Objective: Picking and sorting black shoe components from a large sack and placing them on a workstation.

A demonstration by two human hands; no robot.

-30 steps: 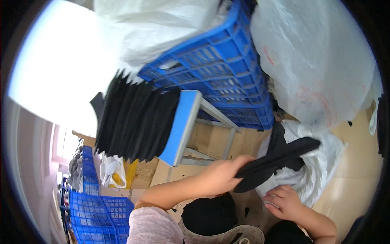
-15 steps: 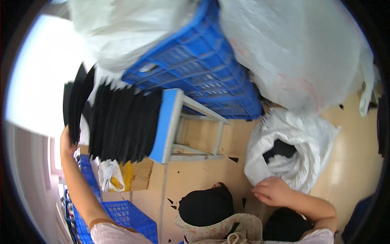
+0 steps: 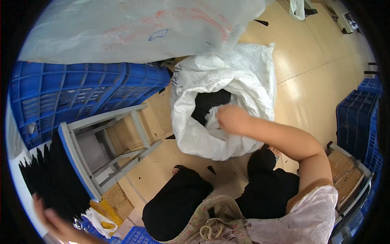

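My right hand [image 3: 232, 118] reaches into the mouth of a white woven sack [image 3: 185, 136] on the floor. Its fingers look curled, with the tips hidden beside crumpled white plastic. Black material [image 3: 211, 101] lies inside the sack. At the lower left, my left hand [image 3: 55, 221] is smeared by motion, its fingers apart, and no piece shows in it. Close by is a stack of black pieces [image 3: 53, 177] with jagged edges, resting on a stool [image 3: 77, 162] with a blue top and grey legs.
Blue crates [image 3: 93, 85] stand beyond the stool, below a large translucent plastic bag [image 3: 134, 32]. More blue crates [image 3: 355, 118] are at the right, near a wooden-topped stool [image 3: 345, 177]. Black scraps [image 3: 211, 169] dot the tiled floor. A white plastic bag [image 3: 101, 221] lies at the lower left.
The view has swung right. My left hand, earlier holding black pieces up beside the stack, is now lower with none visible. My right hand has moved from the sack's rim into its mouth.
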